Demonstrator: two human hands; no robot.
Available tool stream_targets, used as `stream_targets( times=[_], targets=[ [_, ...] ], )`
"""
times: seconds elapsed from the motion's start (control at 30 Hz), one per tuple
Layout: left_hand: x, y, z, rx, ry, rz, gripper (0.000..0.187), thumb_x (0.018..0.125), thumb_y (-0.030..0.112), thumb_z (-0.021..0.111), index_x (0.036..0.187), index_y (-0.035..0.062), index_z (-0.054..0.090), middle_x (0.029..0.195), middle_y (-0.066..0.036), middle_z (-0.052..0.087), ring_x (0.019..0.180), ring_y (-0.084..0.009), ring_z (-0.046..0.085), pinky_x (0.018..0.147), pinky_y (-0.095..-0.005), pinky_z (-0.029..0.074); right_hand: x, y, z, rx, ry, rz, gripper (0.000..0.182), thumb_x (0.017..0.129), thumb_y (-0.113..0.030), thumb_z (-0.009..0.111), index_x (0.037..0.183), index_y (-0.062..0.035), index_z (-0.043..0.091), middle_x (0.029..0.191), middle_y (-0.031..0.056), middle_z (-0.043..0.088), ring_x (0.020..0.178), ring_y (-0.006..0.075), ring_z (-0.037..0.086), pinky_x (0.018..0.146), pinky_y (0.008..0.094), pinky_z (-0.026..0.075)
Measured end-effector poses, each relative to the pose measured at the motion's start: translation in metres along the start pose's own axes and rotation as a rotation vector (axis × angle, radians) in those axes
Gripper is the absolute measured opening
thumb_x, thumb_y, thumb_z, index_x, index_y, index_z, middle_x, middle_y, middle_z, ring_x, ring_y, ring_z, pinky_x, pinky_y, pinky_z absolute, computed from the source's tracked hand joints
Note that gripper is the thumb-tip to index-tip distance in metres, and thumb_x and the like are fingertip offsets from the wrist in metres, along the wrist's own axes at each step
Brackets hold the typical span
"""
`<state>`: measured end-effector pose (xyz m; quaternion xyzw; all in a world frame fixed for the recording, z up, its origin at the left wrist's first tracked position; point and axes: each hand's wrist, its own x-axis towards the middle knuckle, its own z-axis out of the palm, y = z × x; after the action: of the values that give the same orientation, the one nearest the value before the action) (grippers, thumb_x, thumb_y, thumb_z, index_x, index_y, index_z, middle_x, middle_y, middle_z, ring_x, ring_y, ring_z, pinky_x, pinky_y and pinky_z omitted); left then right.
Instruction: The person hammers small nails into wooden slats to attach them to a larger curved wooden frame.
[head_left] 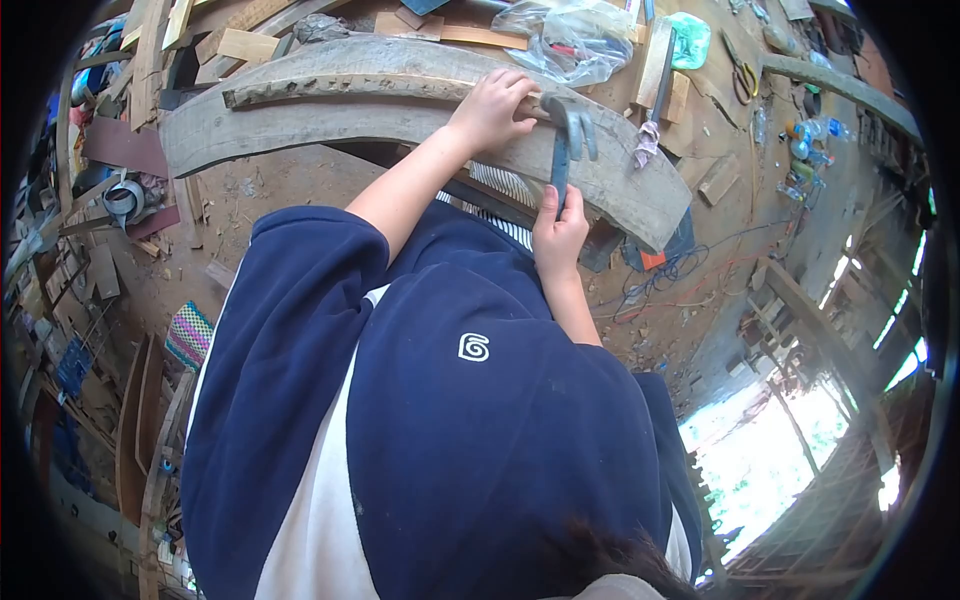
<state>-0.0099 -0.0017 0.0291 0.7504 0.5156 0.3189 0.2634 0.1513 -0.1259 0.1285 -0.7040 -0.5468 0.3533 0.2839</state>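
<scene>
My right hand [560,235] is closed around the blue handle of a claw hammer [575,125], its metal head up and the claws on the right. Just left of the hammer head, my left hand [492,110] has its fingers curled over the right end of a narrow curved wooden strip [340,88]. This strip lies along a wide, grey curved plank [300,130] that stretches across in front of me. The hammer head overlaps the plank in this view, close to my left fingertips.
Beyond the plank lie a clear plastic bag [570,45], wood offcuts [248,45] and, farther right, pliers [742,75]. A roll of tape [123,200] is at the left. Cables [660,280] run over the dirt floor at the right, near another wood block [718,180].
</scene>
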Motion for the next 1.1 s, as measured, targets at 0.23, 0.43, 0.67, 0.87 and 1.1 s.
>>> stream_targets(
  times=[0.23,0.43,0.67,0.87,1.1],
  targets=[
    [0.002,0.002,-0.003,-0.033,-0.083,-0.029,0.056,0.072,0.015,0.073,0.125,0.007,0.055,0.127,-0.016,0.055,0.125,-0.0356,0.047,0.11,-0.0442,0.038,0.002,0.004,0.005,-0.009,-0.01,0.001,0.025,0.101,-0.024,0.058,0.1,0.0008,0.058,0.067,0.0131,0.059,0.056,0.0231,0.058,0.055,0.035,0.047],
    [0.009,-0.004,-0.006,-0.16,-0.09,-0.073,0.044,0.079,0.008,0.059,0.122,0.0038,0.055,0.125,-0.018,0.055,0.123,-0.0373,0.047,0.109,-0.0449,0.038,-0.003,0.003,0.003,0.007,0.053,-0.034,0.024,0.101,-0.024,0.058,0.101,0.0003,0.058,0.067,0.015,0.061,0.057,0.027,0.061,0.056,0.0364,0.047],
    [0.03,-0.008,0.004,-0.142,-0.056,-0.329,0.027,0.091,0.011,0.051,0.115,0.0022,0.058,0.114,-0.022,0.059,0.113,-0.0384,0.053,0.1,-0.0452,0.042,0.0,0.0,0.002,-0.002,0.003,0.014,0.027,0.101,-0.027,0.057,0.1,0.0003,0.058,0.07,0.0188,0.063,0.063,0.0354,0.064,0.059,0.0399,0.049],
    [0.033,-0.007,0.007,-0.137,-0.043,-0.412,0.021,0.092,0.009,0.051,0.109,0.0004,0.061,0.108,-0.022,0.061,0.106,-0.0384,0.057,0.095,-0.0464,0.045,0.003,0.006,-0.001,0.0,-0.043,0.074,0.026,0.101,-0.026,0.057,0.103,0.0002,0.058,0.071,0.017,0.063,0.061,0.0305,0.064,0.059,0.0369,0.049],
    [0.033,-0.006,0.007,-0.181,0.039,-0.393,0.019,0.092,0.005,0.049,0.106,-0.0022,0.061,0.106,-0.023,0.063,0.103,-0.0384,0.06,0.092,-0.0443,0.048,0.003,0.009,0.001,-0.05,-0.022,0.051,0.027,0.101,-0.027,0.057,0.103,0.0004,0.058,0.071,0.0185,0.064,0.063,0.0341,0.064,0.06,0.0389,0.05]
  ],
)
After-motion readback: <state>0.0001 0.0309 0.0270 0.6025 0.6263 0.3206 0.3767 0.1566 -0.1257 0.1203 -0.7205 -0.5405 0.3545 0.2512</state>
